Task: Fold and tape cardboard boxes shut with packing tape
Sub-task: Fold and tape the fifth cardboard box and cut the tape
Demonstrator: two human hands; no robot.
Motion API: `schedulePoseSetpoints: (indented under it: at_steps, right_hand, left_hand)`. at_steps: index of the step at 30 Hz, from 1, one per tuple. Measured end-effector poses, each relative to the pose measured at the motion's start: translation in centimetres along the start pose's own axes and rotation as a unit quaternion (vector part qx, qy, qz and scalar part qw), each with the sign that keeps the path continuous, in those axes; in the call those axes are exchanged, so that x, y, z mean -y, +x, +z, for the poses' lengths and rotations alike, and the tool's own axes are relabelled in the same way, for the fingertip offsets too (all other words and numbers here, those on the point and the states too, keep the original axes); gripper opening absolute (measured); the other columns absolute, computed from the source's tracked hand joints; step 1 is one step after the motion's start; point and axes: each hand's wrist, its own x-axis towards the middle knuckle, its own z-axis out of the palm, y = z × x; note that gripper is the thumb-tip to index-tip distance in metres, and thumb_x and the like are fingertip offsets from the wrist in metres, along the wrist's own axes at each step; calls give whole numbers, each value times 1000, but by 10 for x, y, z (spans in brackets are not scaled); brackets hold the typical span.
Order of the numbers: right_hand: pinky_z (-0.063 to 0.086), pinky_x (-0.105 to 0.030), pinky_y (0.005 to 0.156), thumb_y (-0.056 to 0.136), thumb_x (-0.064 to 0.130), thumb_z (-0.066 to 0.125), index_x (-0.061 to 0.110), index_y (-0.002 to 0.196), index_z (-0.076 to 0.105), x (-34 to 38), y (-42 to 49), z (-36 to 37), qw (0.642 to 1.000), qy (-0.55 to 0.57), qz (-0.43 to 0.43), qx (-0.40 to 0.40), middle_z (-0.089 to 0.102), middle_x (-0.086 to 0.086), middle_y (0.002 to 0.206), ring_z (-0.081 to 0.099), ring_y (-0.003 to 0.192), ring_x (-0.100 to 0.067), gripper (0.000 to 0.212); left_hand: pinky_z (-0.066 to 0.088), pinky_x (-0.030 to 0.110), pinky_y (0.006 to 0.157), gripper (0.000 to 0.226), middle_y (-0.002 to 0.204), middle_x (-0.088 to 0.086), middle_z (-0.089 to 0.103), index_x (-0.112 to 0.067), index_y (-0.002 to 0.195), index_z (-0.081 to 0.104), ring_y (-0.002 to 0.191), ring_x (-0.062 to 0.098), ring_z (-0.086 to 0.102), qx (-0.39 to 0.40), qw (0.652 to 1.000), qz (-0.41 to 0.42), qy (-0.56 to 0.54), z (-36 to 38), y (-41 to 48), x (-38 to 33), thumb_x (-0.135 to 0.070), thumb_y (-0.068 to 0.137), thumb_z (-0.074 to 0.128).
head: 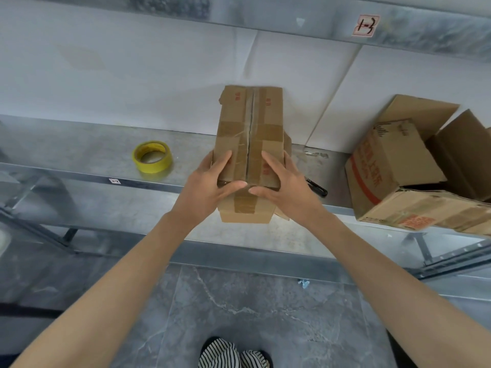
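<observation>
A long brown cardboard box (249, 120) lies on the metal shelf (87, 147) in the middle of the head view, its top flaps closed with old tape strips across the centre seam. My left hand (210, 181) grips its near left corner, fingers on top and thumb along the near edge. My right hand (281, 187) grips the near right corner the same way, and both thumbs meet at the seam. A yellow roll of packing tape (152, 156) lies flat on the shelf to the left of the box.
Larger cardboard boxes (393, 166) with open flaps lean together at the right end of the shelf. A black-handled tool (317, 188) lies just right of my right hand. A white wall panel stands behind the shelf; grey tiled floor lies below.
</observation>
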Motion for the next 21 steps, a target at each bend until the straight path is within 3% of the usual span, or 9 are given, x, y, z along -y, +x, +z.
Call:
schedulePoseSetpoints:
  at_steps: [6,9,12,14,17,21]
  right_hand:
    - [25,-25,110,77,47,72,33,149,26,-3,1,11,1000,-7,-15,4,13,3,156,28,139,-16,86]
    - [25,-37,116,77,48,73,39,149,21,-8,-2,21,1000,-16,-8,16,0,7,158,24,141,-21,89]
    - [29,-48,114,79,59,63,43,147,17,-10,-4,33,1000,-16,0,8,-9,11,158,18,144,-25,84]
    - [27,-50,115,81,68,51,41,146,23,-7,-6,40,999,18,-2,-38,-5,5,159,10,147,-23,76]
    - [26,-44,116,84,63,51,34,144,35,4,-5,49,990,72,19,-121,6,1,160,8,147,-15,68]
    - [32,-38,113,88,54,55,31,144,38,11,-1,60,977,76,45,-193,14,1,160,19,145,-15,63]
  left_hand:
    - [30,17,104,88,151,3,25,-19,150,24,130,18,40,32,999,3,29,4,-9,20,-44,79,69]
    - [38,26,104,93,153,7,20,-17,151,19,130,20,41,32,998,22,40,10,-15,26,-45,78,69]
    - [33,9,100,105,154,8,13,-17,152,13,127,5,36,28,999,23,-7,19,-23,27,-65,73,63]
    - [28,1,98,93,153,5,15,-18,151,16,126,-3,31,2,998,19,-55,26,-24,25,-64,79,52]
    - [38,18,105,72,149,-2,25,-21,148,29,130,5,36,-63,990,-38,-119,35,-19,18,-54,86,45]
    - [40,32,106,58,147,9,35,-17,141,44,132,21,41,-180,970,-113,-119,53,-14,6,-45,90,45]
